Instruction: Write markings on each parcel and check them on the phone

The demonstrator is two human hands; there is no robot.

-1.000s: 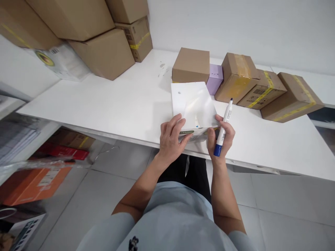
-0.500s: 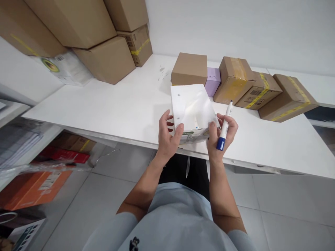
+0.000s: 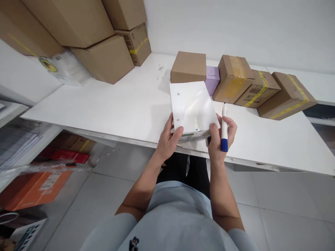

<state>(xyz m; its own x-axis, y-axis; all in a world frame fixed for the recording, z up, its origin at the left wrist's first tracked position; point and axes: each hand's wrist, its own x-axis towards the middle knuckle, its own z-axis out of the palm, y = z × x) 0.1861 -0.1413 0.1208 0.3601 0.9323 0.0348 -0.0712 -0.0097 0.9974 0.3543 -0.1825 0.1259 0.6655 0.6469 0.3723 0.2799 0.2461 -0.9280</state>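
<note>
A white box (image 3: 192,104) with a glossy top and printing on its near side is tilted over the front part of the table. My left hand (image 3: 169,137) grips its left near corner, thumb on the near edge. My right hand (image 3: 221,137) is at the right near corner, with the thumb against the box. Between the fingers of that same hand is a white marker (image 3: 224,122) with a blue end, standing roughly upright in view and pointing away from me. The undersides of the box and some fingertips are hidden.
Along the back of the white table (image 3: 125,104) stand a brown carton (image 3: 188,66), a small purple box (image 3: 211,80) and several taped cartons (image 3: 235,76). Stacked cartons (image 3: 104,59) fill the back left. Lower left, shelves hold an orange box (image 3: 39,188).
The marker has swung from a rightward slant to nearly upright. My left hand has closed in on the box's left side, and the box's near side has tipped further out of sight.
</note>
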